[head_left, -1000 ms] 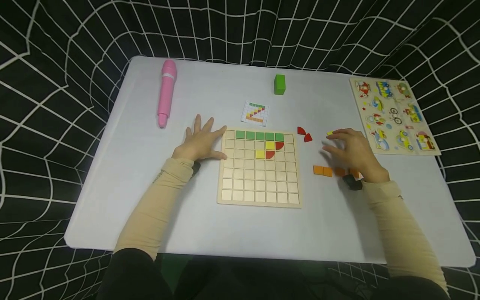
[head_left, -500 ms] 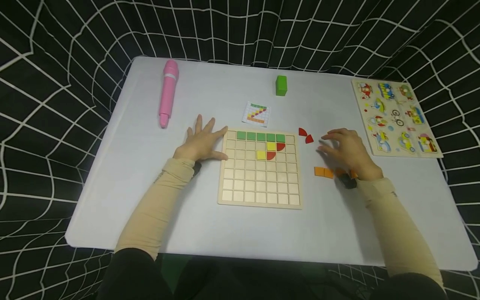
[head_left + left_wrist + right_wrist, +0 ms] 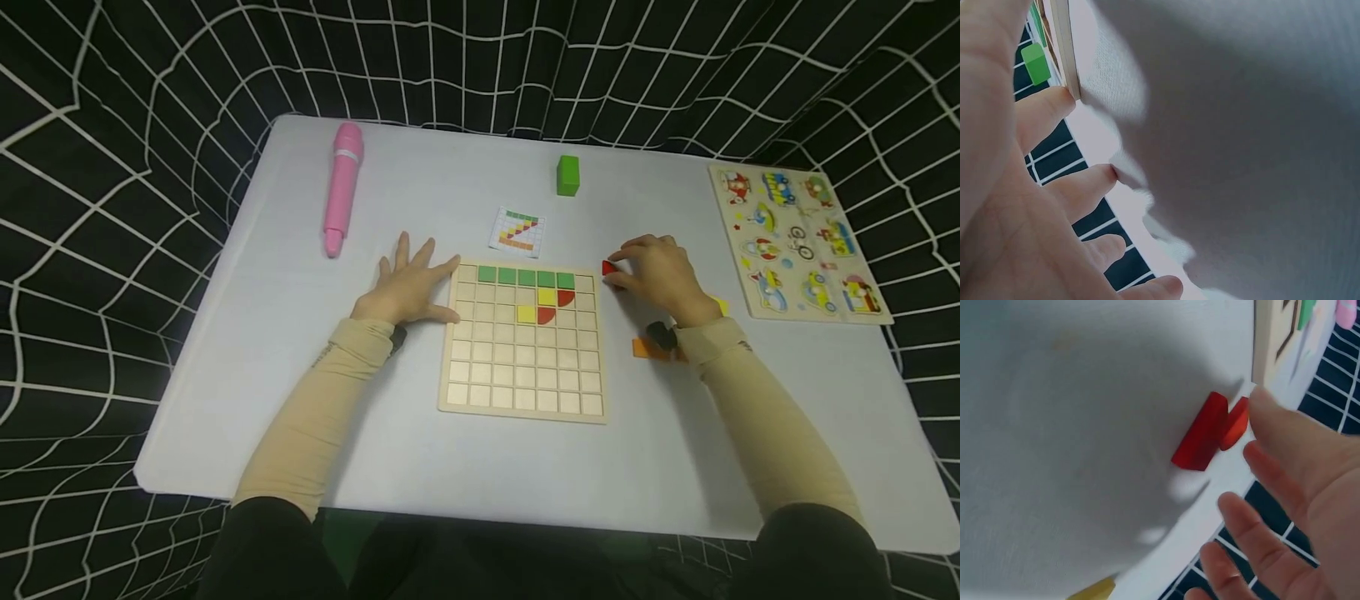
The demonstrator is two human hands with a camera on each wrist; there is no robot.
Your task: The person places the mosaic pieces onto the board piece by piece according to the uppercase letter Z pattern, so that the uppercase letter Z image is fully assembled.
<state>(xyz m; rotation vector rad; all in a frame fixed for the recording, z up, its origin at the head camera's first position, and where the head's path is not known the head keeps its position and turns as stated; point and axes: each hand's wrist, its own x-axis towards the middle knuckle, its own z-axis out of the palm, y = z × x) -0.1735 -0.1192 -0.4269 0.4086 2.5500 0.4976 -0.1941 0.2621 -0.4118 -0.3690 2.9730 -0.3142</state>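
Note:
A wooden grid board (image 3: 525, 415) lies mid-table, with a row of green square tiles (image 3: 527, 277), two yellow tiles (image 3: 527, 314) and two red quarter-circle tiles (image 3: 546, 316) in it. My left hand (image 3: 405, 292) is spread at the board's left edge, thumb and index fingertips against its side. Right of the board, my right hand (image 3: 660, 271) is over two loose red quarter-circle tiles (image 3: 1202, 434). In the right wrist view the thumb tip overlaps the end of one, with the index fingertip just beside it; the other fingers extend loosely.
Orange tiles (image 3: 640, 348) and yellow tiles (image 3: 722, 306) lie partly hidden under my right wrist. Behind the board are a printed pattern card (image 3: 519, 232) and a green block (image 3: 567, 176). A pink microphone-shaped toy (image 3: 343, 187) lies back left, a picture puzzle board (image 3: 780, 271) right.
My right hand has moved left from beside the yellow tiles to the loose red tiles, uncovering some yellow at the wrist. The left hand has stayed at the board's edge.

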